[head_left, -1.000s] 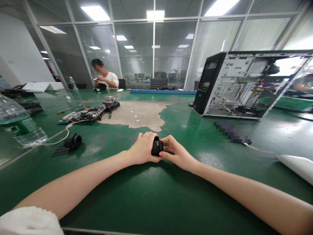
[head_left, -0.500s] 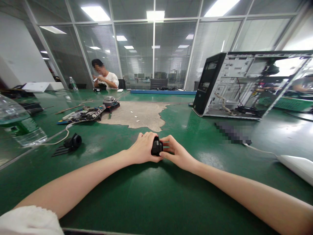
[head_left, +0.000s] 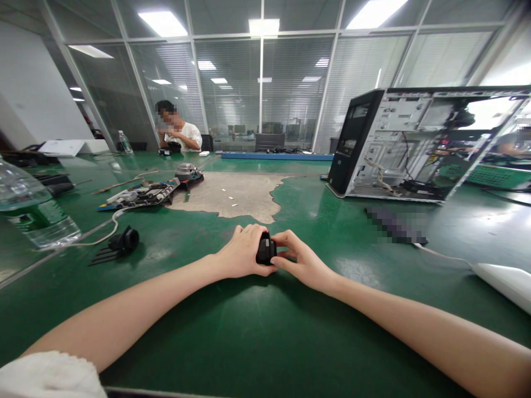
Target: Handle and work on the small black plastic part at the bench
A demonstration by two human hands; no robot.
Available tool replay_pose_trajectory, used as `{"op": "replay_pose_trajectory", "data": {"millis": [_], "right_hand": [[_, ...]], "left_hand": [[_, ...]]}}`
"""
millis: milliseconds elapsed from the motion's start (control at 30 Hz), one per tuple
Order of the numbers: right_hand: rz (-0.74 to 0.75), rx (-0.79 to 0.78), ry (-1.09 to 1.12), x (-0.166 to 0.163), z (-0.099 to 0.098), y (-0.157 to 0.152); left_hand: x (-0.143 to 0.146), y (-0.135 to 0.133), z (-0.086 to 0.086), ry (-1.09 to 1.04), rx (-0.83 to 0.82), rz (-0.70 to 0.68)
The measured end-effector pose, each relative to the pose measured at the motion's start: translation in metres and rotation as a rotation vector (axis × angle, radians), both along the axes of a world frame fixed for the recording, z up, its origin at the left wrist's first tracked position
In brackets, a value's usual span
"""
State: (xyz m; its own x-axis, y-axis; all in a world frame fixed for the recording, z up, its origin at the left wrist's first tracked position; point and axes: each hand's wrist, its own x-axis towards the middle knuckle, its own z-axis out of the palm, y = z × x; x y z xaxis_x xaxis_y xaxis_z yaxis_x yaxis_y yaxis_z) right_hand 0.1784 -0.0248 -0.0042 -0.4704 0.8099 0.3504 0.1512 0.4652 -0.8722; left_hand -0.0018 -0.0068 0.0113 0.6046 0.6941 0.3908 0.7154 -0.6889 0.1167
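Observation:
A small black plastic part (head_left: 265, 249) rests on the green table (head_left: 265, 331) in front of me. My left hand (head_left: 243, 251) is wrapped round its left side with curled fingers. My right hand (head_left: 301, 260) pinches its right side with thumb and fingertips. Both forearms lie stretched across the table. Most of the black part is hidden between the two hands.
An open computer case (head_left: 418, 141) stands at the back right. A circuit board (head_left: 141, 194), a black clip-like piece (head_left: 120, 243) and a water bottle (head_left: 29, 213) lie to the left. A white cable and device (head_left: 501, 279) sit at right. A person (head_left: 178, 130) sits at the far end.

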Motion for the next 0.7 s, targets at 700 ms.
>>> {"op": "replay_pose_trajectory", "data": {"millis": [700], "right_hand": [[-0.039,-0.005,0.035,-0.0002,-0.0035,0.0029]], "left_hand": [[0.0003,-0.0014,0.0008,0.005,0.005,-0.002]]}}
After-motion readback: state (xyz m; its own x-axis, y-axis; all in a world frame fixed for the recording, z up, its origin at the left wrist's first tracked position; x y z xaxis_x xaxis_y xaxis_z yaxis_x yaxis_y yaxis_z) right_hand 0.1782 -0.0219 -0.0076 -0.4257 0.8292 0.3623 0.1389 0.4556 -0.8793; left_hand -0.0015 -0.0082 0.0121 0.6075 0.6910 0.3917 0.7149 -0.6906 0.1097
